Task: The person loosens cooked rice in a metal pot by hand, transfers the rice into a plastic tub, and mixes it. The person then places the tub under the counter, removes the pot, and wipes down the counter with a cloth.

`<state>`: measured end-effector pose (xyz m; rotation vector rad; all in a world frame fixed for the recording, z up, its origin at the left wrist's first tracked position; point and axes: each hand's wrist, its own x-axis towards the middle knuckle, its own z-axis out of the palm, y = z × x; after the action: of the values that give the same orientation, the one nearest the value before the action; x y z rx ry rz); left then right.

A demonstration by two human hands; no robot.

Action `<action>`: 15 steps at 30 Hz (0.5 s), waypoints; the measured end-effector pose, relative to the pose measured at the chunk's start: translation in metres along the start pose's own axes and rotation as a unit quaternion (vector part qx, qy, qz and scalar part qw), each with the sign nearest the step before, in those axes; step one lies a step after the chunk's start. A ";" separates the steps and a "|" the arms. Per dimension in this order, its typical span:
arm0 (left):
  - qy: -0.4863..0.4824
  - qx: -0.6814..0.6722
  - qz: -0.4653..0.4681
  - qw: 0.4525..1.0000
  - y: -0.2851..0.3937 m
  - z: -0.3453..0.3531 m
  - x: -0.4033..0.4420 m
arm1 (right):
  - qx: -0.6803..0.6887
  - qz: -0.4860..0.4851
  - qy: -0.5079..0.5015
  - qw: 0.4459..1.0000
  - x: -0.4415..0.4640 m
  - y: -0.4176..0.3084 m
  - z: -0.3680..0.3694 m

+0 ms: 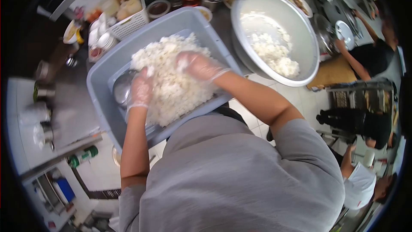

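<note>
Head view: 2 gloved hands at the rice (174,88) inside the grey tub (99,87).
The left hand (141,89) is half-open, the right hand (195,65) loosely curled and blurred; whether either grips grains, I cannot tell. Light fingers inside the tub's rim should avoid mashing. Rice points no particular way; the tub's long axis slants near-left to far-right.

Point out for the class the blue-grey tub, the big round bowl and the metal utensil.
Blue-grey tub (102,94), head view: bare inner wall.
Big round bowl (303,32), head view: bare inner wall.
Metal utensil (122,88), head view: rounded middle.
</note>
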<state>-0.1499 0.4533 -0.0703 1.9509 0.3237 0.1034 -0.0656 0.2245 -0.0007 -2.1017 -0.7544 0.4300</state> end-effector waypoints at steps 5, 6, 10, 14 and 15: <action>-0.084 0.294 0.034 0.952 0.084 -0.010 -0.024 | 0.102 0.117 0.007 0.988 0.011 -0.027 -0.031; -0.105 0.297 0.062 0.947 0.108 -0.007 -0.033 | 0.022 0.076 0.003 0.997 0.012 -0.023 -0.027; -0.228 0.464 0.123 0.847 0.117 0.022 -0.059 | -0.279 -0.038 -0.086 0.956 -0.009 -0.013 -0.007; -0.198 0.497 0.155 0.830 0.069 0.041 -0.064 | -0.388 -0.027 -0.157 0.908 -0.048 -0.011 0.010; -0.204 0.481 0.142 0.841 0.062 0.042 -0.060 | -0.338 -0.083 -0.077 0.934 -0.054 -0.007 0.010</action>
<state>-0.1876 0.3773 -0.0251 2.9336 -0.2764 -0.3549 -0.1148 0.1984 0.0015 -2.6243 -1.3029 0.2604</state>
